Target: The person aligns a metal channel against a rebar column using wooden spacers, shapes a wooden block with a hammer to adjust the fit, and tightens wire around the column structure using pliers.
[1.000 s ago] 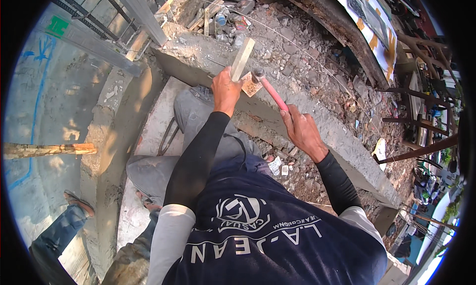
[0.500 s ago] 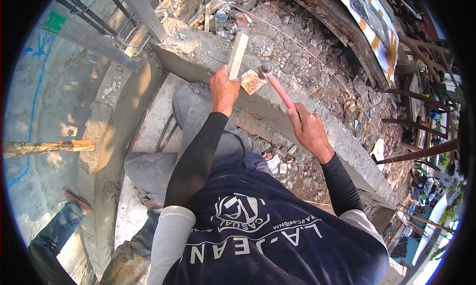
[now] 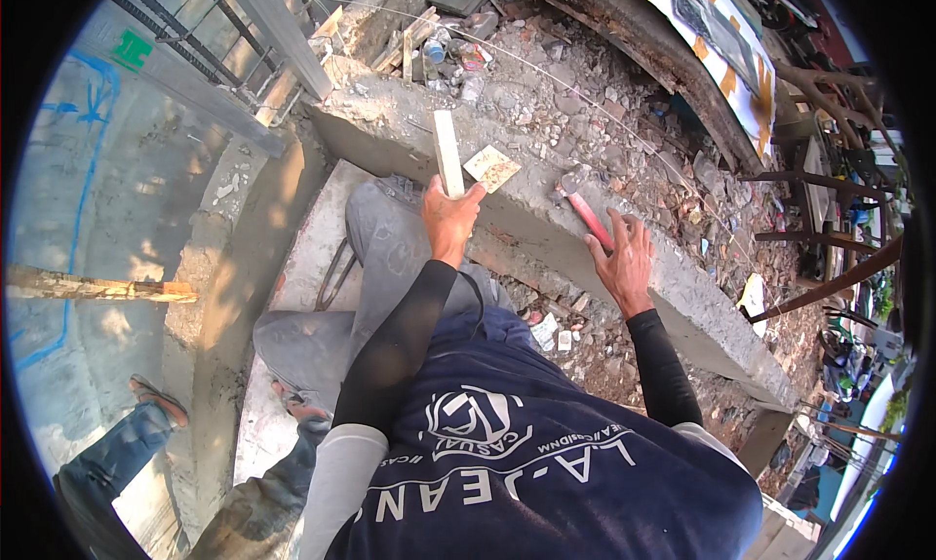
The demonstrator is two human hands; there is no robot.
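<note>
Gripping wood strip (image 3: 448,153) upright, long axis vert., L hand (image 3: 449,219) grip closed; R hand (image 3: 621,258) open on hammer (image 3: 586,207) handle

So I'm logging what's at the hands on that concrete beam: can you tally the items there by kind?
Wooden sticks: 1, the pale wooden stick gripped in the left hand
Hammers: 1, the red-handled hammer lying on the beam under the right hand
Flat square pieces: 1, the tan square piece on the concrete beam
Total: 3
</note>
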